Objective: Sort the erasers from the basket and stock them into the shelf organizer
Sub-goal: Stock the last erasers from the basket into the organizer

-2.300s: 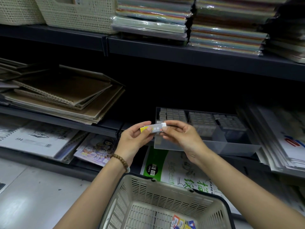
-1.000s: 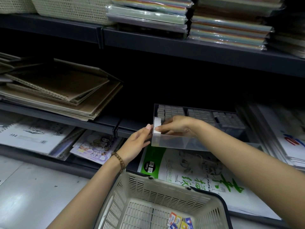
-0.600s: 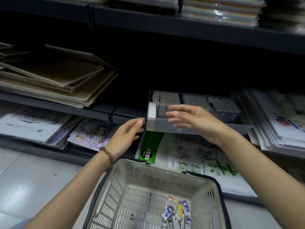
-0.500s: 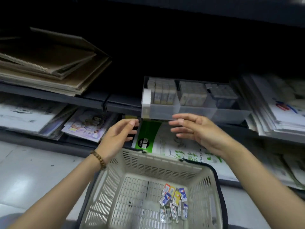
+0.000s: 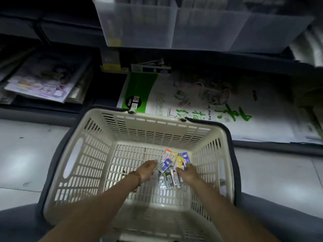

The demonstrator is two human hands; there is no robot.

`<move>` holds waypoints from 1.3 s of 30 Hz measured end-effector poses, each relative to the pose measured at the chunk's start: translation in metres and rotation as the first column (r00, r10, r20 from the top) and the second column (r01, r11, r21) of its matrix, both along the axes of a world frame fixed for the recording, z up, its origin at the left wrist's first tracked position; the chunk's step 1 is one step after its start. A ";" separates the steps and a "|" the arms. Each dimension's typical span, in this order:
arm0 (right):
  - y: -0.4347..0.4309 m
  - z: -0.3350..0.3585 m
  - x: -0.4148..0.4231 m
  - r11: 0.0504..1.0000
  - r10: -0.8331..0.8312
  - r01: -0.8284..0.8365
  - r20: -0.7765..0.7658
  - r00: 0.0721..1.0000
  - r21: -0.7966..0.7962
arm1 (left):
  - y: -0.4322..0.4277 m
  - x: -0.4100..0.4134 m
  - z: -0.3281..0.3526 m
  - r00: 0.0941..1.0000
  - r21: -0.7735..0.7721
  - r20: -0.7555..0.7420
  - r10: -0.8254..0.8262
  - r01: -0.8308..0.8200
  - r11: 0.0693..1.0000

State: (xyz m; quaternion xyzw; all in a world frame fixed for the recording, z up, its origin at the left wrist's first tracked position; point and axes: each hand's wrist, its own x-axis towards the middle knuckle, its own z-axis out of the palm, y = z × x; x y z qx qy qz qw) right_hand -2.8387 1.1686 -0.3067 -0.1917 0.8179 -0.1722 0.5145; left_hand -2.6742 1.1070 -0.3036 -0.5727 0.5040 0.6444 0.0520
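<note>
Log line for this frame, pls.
phase: reaching into basket | left hand: open, beside eraser pile | right hand: on eraser pile, grip unclear | shelf organizer: above, untouched

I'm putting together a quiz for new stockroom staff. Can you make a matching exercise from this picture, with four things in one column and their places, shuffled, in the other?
Things
1. pile of small colourful wrapped erasers
2. clear plastic shelf organizer
3. green-and-white paper pack
4. left hand with a bead bracelet

Places
A. lying flat just beyond the beige slotted plastic basket
B. on the basket floor, toward its right side
C. at the top of the view, above the paper pack
D. inside the basket, just left of the pile

Pairs: 1-B; 2-C; 3-A; 4-D
</note>
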 end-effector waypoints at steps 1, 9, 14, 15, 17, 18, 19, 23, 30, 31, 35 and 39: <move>-0.001 -0.009 0.000 1.000 -0.006 0.005 -0.019 1.000 -0.006 | 0.002 -0.004 -0.009 1.000 0.008 0.011 -0.014 0.014 1.000; -0.019 -0.034 0.001 0.983 -0.169 0.169 0.004 0.986 -0.078 | -0.003 -0.029 -0.061 0.996 -0.077 0.024 0.090 -0.088 0.993; -0.032 -0.037 0.017 0.979 -0.174 0.182 0.081 0.981 -0.097 | -0.006 -0.026 -0.075 0.957 -0.063 0.036 0.287 -0.285 0.957; -0.033 -0.039 0.020 0.976 -0.183 0.190 0.076 0.980 -0.107 | -0.007 -0.023 -0.076 0.956 -0.082 0.043 0.291 -0.287 0.955; -0.035 -0.042 0.021 0.972 -0.189 0.198 0.080 0.979 -0.126 | -0.013 -0.015 -0.076 0.951 -0.133 0.059 0.303 -0.294 0.947; -0.036 -0.042 0.020 0.972 -0.188 0.197 0.080 0.979 -0.128 | -0.017 -0.011 -0.077 0.941 -0.144 0.048 0.335 -0.325 0.935; -0.036 -0.044 0.020 0.973 -0.184 0.192 0.075 0.980 -0.130 | -0.022 -0.006 -0.078 0.925 -0.153 0.031 0.378 -0.369 0.917; -0.043 -0.052 0.025 0.971 -0.205 0.210 0.046 0.978 -0.118 | -0.041 0.008 -0.078 0.901 -0.286 0.035 0.433 -0.406 0.868; -0.049 -0.061 0.035 0.939 -0.331 0.330 0.013 0.944 -0.092 | -0.047 0.001 -0.081 0.949 -0.238 0.089 0.302 -0.274 0.932; -0.048 -0.062 0.036 0.936 -0.336 0.335 0.007 0.942 -0.108 | -0.046 0.000 -0.081 0.950 -0.246 0.093 0.299 -0.269 0.931; -0.048 -0.061 0.033 0.930 -0.342 0.346 0.057 0.938 -0.124 | -0.044 0.002 -0.083 0.954 -0.223 0.099 0.283 -0.256 0.941; -0.053 -0.058 0.029 0.918 -0.378 0.392 0.176 0.909 -0.054 | -0.044 0.001 -0.083 0.952 -0.186 0.085 0.293 -0.274 0.944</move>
